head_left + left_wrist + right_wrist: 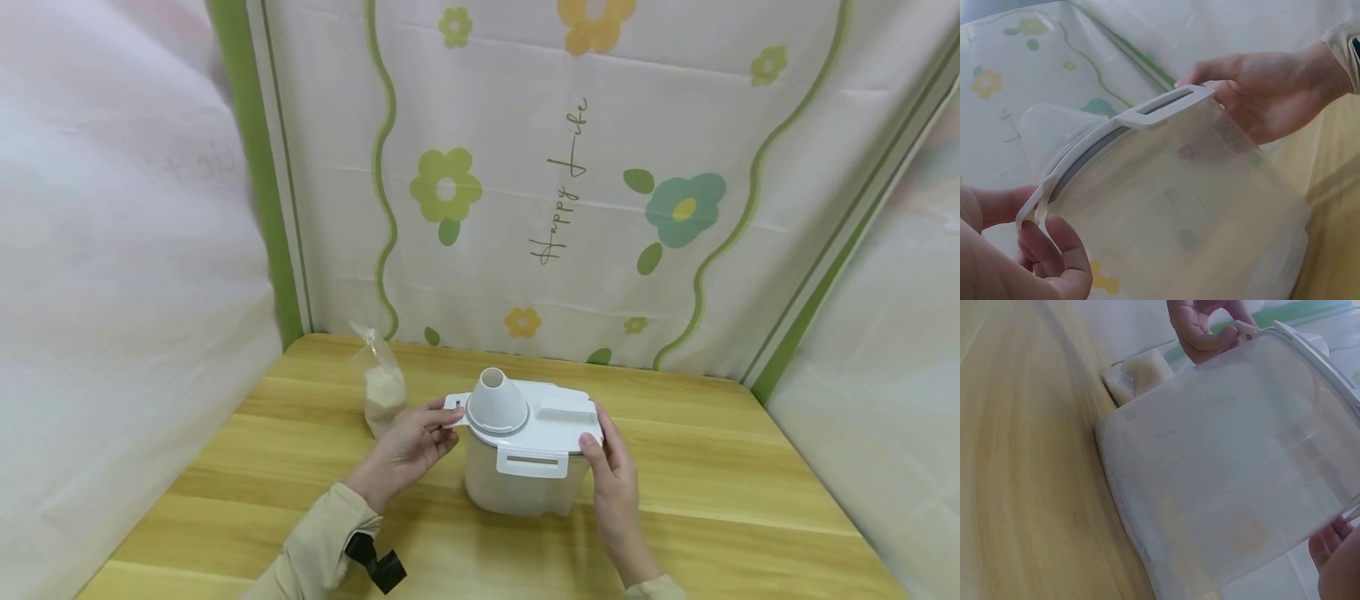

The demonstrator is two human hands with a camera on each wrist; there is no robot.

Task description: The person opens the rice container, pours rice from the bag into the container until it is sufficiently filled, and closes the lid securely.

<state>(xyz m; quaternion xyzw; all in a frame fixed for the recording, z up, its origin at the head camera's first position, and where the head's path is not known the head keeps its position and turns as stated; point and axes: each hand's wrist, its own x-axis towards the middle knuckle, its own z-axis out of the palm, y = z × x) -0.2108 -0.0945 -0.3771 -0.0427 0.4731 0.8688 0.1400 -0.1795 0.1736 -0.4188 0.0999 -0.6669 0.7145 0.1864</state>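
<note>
A translucent storage container (517, 492) stands upright on the table under a white lid (547, 435). On the lid are a white cone (497, 406) with an open top and a raised handle (567, 412). My left hand (408, 446) pinches the latch (1030, 209) at the lid's left end between thumb and fingers. At the other end my right hand (617, 487) grips the lid's edge, thumb on top and fingers around the side. A slotted front latch (532, 472) hangs along the near side. The container looks empty through its wall.
Behind my left hand stands a clear plastic bag (386, 390) with pale grains in it, close to the container. The wooden table (720, 492) is bounded by a flowered curtain (487, 275) at the back and pale fabric on both sides.
</note>
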